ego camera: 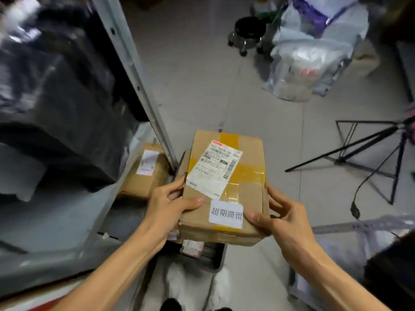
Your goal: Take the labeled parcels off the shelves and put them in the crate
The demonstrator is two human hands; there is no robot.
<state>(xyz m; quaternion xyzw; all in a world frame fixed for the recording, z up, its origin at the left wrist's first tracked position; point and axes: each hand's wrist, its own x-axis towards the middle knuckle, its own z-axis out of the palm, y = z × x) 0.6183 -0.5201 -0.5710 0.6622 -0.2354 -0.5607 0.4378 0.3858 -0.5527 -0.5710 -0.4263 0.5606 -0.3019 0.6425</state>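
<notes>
A brown cardboard parcel [242, 189] with yellow tape, a white shipping label and a second white label with printed characters is held in front of me above the floor. My left hand [168, 205] grips its left side, thumb on top. My right hand [276, 218] grips its right near corner, thumb on the top face. Directly below the parcel lies a dark grey crate [213, 259] with a small labeled packet inside, mostly hidden by the parcel. Another labeled cardboard parcel [146, 173] sits on a low shelf to the left.
A grey metal shelf upright [134, 72] runs diagonally at left, with black plastic bags [56, 86] on the shelf. A black wheeled stool [247, 32] and pale plastic bags [314, 52] stand at the back. A black tripod stand [370, 151] with a cable is at right.
</notes>
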